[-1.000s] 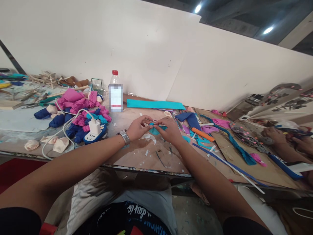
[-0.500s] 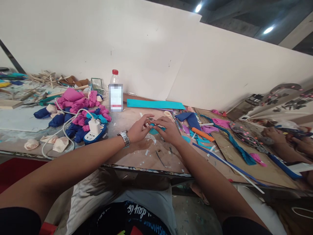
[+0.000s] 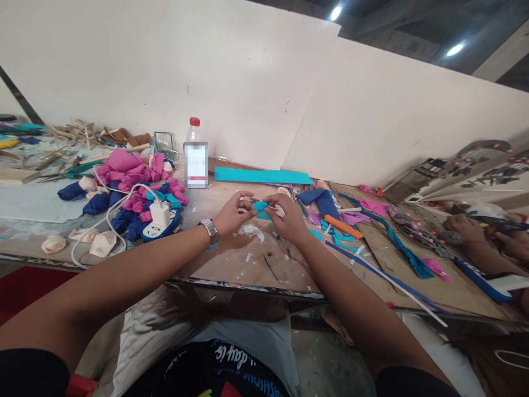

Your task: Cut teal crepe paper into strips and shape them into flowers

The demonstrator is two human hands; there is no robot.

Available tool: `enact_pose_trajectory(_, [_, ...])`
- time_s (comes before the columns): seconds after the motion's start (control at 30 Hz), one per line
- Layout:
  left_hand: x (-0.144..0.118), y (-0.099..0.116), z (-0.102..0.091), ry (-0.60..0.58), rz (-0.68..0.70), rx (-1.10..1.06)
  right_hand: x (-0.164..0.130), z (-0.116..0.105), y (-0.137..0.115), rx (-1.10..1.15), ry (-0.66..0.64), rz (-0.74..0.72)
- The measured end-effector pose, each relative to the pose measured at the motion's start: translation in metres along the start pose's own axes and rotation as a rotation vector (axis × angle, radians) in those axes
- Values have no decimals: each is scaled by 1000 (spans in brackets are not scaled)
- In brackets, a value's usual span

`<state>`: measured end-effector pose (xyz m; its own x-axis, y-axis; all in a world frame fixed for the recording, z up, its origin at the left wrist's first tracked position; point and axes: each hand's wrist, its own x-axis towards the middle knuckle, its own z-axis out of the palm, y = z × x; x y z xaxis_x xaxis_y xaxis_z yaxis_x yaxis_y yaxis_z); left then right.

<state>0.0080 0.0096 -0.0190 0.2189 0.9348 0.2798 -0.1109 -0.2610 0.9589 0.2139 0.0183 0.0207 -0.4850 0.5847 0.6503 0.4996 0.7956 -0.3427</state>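
My left hand (image 3: pixel 232 214), with a metal watch on its wrist, and my right hand (image 3: pixel 285 216) meet over the middle of the worktable (image 3: pixel 231 259). Between their fingertips they pinch a small teal piece of foam (image 3: pixel 260 208), held just above the table. Both thumbs and forefingers press on it from either side. A white curved scrap (image 3: pixel 253 231) lies on the table right under the hands.
A pile of pink, blue and cream foam flowers (image 3: pixel 132 182) and a white charger on a blue power strip (image 3: pixel 160 219) lie to the left. A bottle (image 3: pixel 195 157) stands behind, next to a long teal sheet (image 3: pixel 262 176). Coloured strips (image 3: pixel 343 226) litter the right; another person's hands (image 3: pixel 475 234) work at far right.
My hands pressed the teal piece down on the table, then lifted it a little; now it is pinched between the fingertips above the surface.
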Motion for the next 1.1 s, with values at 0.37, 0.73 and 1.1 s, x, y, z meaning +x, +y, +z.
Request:
enact_pose_trajectory(0.37, [1, -3, 1, -31, 45, 27, -1, 2, -5, 102, 7, 110])
enact_pose_trajectory(0.73, [-7, 7, 2, 59, 202, 346, 1, 1, -5, 18, -85, 31])
enact_pose_trajectory(1.1, [-5, 5, -1, 2, 250, 420, -1, 2, -5, -19, -136, 16])
